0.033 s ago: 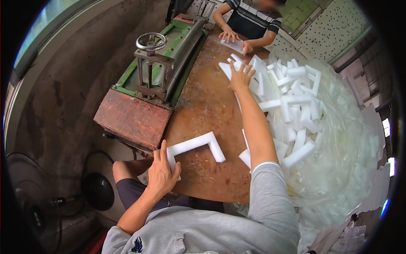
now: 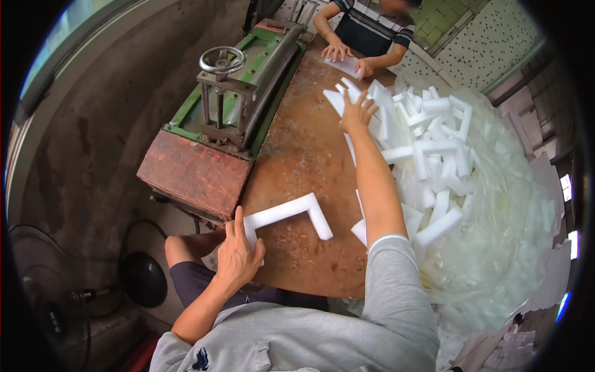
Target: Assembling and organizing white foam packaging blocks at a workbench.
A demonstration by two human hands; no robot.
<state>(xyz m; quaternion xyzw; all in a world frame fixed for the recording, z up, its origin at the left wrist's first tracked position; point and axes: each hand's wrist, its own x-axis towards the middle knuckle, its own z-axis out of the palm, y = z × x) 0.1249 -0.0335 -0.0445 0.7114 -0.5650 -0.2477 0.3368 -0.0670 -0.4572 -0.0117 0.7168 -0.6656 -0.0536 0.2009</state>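
My left hand (image 2: 239, 251) is at the near edge of the brown table, its thumb and fingers on either side of one leg of a white U-shaped foam piece (image 2: 279, 212). That piece lies flat, its other leg pointing back toward me. My right arm stretches far across the table. Spread fingers of my right hand (image 2: 357, 113) rest over flat white foam pieces (image 2: 334, 100) at the left edge of a heap. What lies directly under that palm is hidden.
Left of the table (image 2: 297, 149) stands a green roller machine (image 2: 186, 115) with a handwheel (image 2: 222, 60) and a reddish end block (image 2: 193, 170). To the right, white foam pieces (image 2: 437, 146) pile on clear plastic (image 2: 496, 229). Opposite, a co-worker's hands (image 2: 338, 49) press a white foam piece.
My right hand has shifted slightly to the right, and the foam under it has moved a little. The U-shaped piece's far leg has moved very slightly; my left hand stays in place.
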